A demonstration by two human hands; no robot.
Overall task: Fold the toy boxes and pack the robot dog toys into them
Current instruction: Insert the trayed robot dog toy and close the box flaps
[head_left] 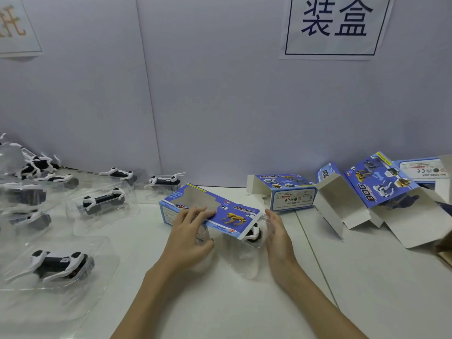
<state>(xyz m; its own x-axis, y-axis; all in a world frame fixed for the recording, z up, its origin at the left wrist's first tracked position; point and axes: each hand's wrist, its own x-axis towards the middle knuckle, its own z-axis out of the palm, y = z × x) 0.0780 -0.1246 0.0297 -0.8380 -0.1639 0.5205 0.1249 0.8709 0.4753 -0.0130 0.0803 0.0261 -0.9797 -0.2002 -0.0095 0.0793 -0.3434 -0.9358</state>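
A blue toy box (pixel 215 209) with a window cut-out lies on the white table in front of me, its open end facing me. A black-and-white robot dog toy (pixel 254 234) in a clear plastic blister sticks partly out of that end. My left hand (pixel 189 237) holds the box's near left edge, fingers on top and thumb underneath. My right hand (pixel 278 237) lies with straight fingers against the blister's right side.
Several robot dog toys in clear blisters, such as one (pixel 61 264) and another (pixel 102 200), cover the table's left side. A folded box (pixel 288 192) and several unfolded boxes (pixel 376 192) lie at the right. A grey wall stands behind. A seam (pixel 315 253) crosses the table.
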